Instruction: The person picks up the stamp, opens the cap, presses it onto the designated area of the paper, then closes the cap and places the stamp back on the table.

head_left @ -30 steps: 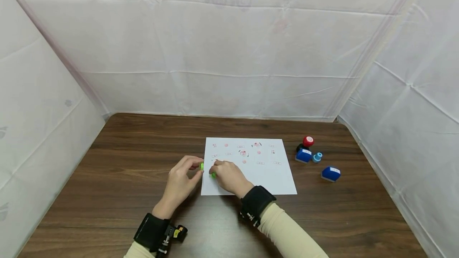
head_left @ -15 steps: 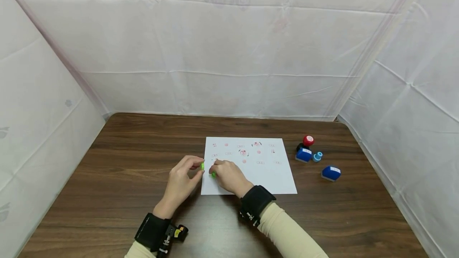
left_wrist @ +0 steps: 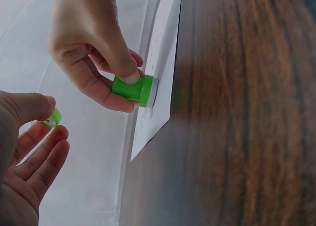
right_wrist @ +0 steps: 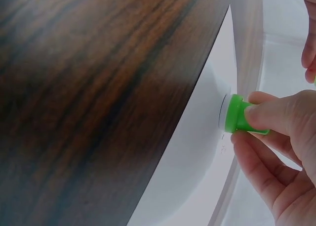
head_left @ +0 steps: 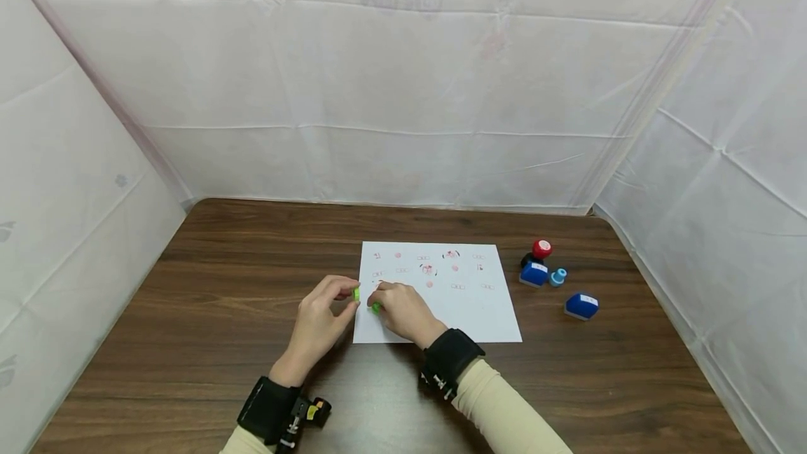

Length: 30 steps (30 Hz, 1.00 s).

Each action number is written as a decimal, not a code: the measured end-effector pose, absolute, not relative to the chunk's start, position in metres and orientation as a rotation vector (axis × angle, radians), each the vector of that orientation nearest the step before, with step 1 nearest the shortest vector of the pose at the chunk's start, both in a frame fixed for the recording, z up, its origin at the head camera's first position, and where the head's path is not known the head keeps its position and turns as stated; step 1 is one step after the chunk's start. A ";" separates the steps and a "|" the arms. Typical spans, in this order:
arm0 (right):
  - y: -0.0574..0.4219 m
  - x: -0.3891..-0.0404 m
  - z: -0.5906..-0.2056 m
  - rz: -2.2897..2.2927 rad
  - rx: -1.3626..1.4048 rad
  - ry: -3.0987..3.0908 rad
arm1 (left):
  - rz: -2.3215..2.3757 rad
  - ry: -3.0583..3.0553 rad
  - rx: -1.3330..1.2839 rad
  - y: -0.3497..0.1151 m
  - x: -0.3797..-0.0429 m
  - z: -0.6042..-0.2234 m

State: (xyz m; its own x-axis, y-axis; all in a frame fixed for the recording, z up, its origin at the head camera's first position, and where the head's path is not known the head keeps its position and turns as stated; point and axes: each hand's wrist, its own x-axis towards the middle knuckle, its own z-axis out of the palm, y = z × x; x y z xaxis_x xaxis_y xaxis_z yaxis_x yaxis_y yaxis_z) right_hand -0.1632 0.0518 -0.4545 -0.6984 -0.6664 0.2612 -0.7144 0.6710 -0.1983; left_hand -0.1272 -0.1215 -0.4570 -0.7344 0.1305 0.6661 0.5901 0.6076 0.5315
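A sheet of white paper (head_left: 460, 314) lies on the table, marked with rows of small red stamped prints. My right hand (head_left: 403, 310) grips a small green stamp (left_wrist: 131, 89) by its body, thumb and fingers around it. The stamp's white end faces down right at the paper near its left edge, clearest in the right wrist view (right_wrist: 239, 114). To the left, my left hand (head_left: 318, 317) pinches a green ring-shaped cap (left_wrist: 54, 118) between thumb and fingertips, held up beside the paper's left edge. Its hollow inside shows in the left wrist view.
Right of the paper stand a stamp with a red knob (head_left: 542, 249), a blue stamp (head_left: 534, 274), a light-blue stamp (head_left: 557, 277) and another blue stamp (head_left: 581, 306). White sheeting (head_left: 403, 104) walls the back and sides of the wooden table (head_left: 189, 342).
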 end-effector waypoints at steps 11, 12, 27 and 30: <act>0.051 -0.162 -0.456 0.378 1.115 -2.725 | -1.015 -2.246 -0.553 -0.123 -0.127 -0.460; 0.051 -0.162 -0.456 0.382 1.114 -2.723 | -1.015 -2.243 -0.554 -0.123 -0.127 -0.461; 0.060 -0.166 -0.454 0.653 0.999 -2.683 | -1.003 -2.214 -0.565 -0.127 -0.130 -0.457; 0.068 -0.170 -0.453 0.760 0.888 -2.686 | -0.998 -2.214 -0.559 -0.127 -0.130 -0.455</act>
